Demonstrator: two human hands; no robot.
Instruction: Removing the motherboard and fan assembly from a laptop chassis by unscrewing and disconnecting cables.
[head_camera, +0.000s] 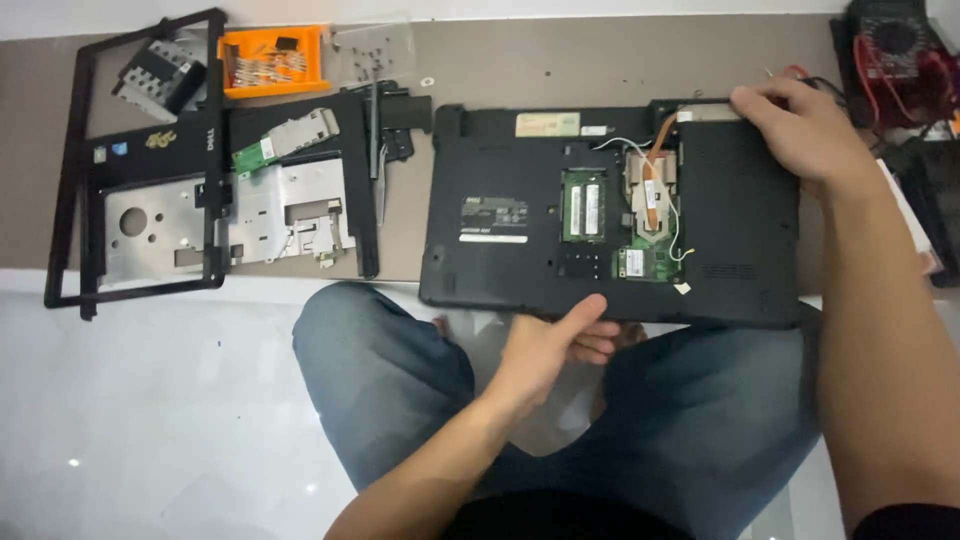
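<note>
The black laptop base (610, 215) lies upside down in front of me, its near edge over my knees, its bottom panel open on the circuit boards. My left grip (555, 345) holds that near edge, thumb on top and fingers curled under. My right grip (800, 125) rests on the far right corner, fingers bent over the rim and closed on it. Well to the left of my left grip lies the black bezel frame (70, 190), with the palm-rest panel (250, 205) inside and beside it. Beyond those sits an orange tray (272, 60) of small parts. Between my two grips, the green memory modules (583, 205) sit in their bay.
</note>
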